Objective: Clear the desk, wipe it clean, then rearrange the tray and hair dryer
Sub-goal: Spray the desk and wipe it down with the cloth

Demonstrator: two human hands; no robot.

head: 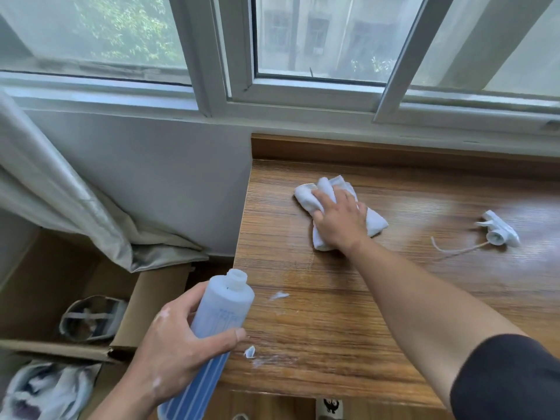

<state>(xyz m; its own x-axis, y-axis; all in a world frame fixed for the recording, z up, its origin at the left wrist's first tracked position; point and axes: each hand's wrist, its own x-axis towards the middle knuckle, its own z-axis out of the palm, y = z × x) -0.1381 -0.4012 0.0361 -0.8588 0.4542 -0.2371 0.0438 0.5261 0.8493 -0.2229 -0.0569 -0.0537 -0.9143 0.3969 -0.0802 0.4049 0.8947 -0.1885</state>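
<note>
On the wooden desk (348, 313), a crumpled white cloth (324, 189) lies near the back left corner. My right hand (341, 221) presses down on it with fingers spread over the fabric. My left hand (178, 344) grips a pale blue plastic bottle (225, 304) with no cap, tilted over the desk's left front edge. The bottle's white spray head (500, 231) with its thin tube lies on the desk at the right. The wood shows wet streaks around the cloth. No tray or hair dryer is in view.
Small white scraps (278, 295) lie on the desk near the front left. An open cardboard box (130, 322) stands on the floor left of the desk, under a grey curtain (60, 201). A window sill runs along the back.
</note>
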